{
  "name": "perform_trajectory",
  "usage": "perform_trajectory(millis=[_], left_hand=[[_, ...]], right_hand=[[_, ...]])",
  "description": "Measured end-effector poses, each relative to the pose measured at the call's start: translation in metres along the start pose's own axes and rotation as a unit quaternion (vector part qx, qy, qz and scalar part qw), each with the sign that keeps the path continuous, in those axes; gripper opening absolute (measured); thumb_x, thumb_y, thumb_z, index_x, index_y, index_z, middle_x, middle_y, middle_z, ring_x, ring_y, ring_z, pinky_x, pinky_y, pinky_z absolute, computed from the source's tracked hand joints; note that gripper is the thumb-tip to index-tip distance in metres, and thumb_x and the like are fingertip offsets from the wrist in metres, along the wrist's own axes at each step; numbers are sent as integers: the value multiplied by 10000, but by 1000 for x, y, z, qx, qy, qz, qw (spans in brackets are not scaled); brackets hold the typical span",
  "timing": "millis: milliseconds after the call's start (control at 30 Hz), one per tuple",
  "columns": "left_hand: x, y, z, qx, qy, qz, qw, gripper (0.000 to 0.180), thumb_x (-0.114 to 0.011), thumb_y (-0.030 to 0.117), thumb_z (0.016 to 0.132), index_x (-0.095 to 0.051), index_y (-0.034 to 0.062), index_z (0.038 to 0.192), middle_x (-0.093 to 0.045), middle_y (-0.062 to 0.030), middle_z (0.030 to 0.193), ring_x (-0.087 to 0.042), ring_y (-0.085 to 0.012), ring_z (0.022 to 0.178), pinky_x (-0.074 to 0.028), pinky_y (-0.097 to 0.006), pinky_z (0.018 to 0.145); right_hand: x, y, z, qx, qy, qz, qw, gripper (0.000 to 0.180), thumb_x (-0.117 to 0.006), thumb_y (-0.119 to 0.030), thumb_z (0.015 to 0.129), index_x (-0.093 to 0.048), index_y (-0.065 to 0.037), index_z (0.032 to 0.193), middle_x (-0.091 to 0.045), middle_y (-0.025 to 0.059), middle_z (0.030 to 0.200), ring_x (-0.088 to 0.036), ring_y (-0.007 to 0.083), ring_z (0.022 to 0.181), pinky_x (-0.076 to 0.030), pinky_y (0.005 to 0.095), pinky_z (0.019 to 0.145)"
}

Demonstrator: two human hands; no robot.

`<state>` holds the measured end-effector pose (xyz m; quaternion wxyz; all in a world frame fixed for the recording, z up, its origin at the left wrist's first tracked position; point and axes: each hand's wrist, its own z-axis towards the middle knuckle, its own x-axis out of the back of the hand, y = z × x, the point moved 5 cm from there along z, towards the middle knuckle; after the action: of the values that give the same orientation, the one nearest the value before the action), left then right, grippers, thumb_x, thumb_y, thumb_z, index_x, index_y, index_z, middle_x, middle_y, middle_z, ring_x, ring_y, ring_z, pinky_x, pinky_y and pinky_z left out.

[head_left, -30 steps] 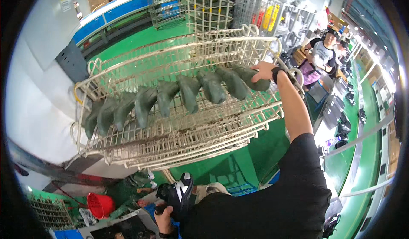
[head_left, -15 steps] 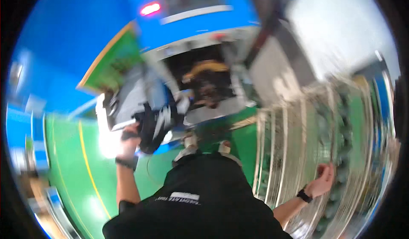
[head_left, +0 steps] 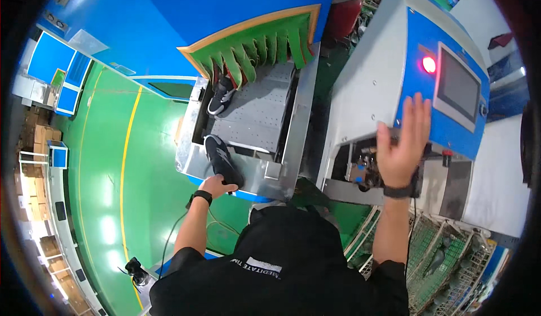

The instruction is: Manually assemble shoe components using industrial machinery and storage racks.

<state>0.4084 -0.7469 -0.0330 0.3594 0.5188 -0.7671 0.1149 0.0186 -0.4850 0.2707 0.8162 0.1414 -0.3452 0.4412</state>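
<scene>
My left hand (head_left: pixel 213 186) grips the heel end of a black sneaker (head_left: pixel 222 161) with light stripes. The toe of this shoe points away from me, over the metal end of a conveyor (head_left: pixel 253 113). A second black sneaker (head_left: pixel 221 97) rests farther back on the conveyor's grey perforated plate, close to a green strip curtain (head_left: pixel 265 51). On the right, my right hand (head_left: pixel 403 147) is open with fingers stretched out and nothing in it. It is in front of a blue and white machine (head_left: pixel 389 68), below and left of its screen (head_left: pixel 459 85).
A red light (head_left: pixel 429 65) glows beside the screen. Wire racks (head_left: pixel 439 259) stand at lower right. A big blue housing (head_left: pixel 141 12) rises behind the curtain. The green floor (head_left: pixel 101 175) with yellow lines lies to the left, and a cable (head_left: pixel 169 237) hangs near my left arm.
The view has swung left, so the conveyor now sits near the middle and the machine at right. My right hand has gone from over the wire racks to the machine's front.
</scene>
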Motion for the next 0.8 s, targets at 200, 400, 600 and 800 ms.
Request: perform_trajectory(millis=[200,400,600,800], left_hand=[[145,22,157,-125,207,-199,950,600,-797,133,782,-559,21,1321,-667,-213,1228,-638,-317,1166,-492,-390,1012],[150,6,343,82,358,-293,883,976,-889,276,639,-406,92,1466,-613,-157,1347,-559,-338,1274,-443,-415,1080],[102,90,293,-2,200,-590,783,647,-874,326,686,-641,38,1217,-701,-100,1188,-660,-269,1062,-495,-378,944],[64,189,46,-252,-49,-792,554,699,-831,271,779,-553,-6,1357,-651,-67,1265,-613,-190,1140,-501,-349,955]], right_hand=[[-48,9,-12,10,145,-136,980,472,-677,-273,935,-579,-8,1314,-579,187,1408,-537,343,1314,-336,481,1112],[-55,4,-16,52,108,-130,984,521,-609,-219,964,-452,43,1387,-489,278,1428,-472,435,1314,-345,555,1105],[-52,1,-18,43,96,-135,985,553,-628,-220,945,-439,35,1397,-499,287,1399,-463,450,1318,-340,579,1099],[-21,-26,-43,17,-7,106,994,745,-742,-239,836,-394,19,1442,-454,260,1470,-417,442,1388,-223,573,1186]])
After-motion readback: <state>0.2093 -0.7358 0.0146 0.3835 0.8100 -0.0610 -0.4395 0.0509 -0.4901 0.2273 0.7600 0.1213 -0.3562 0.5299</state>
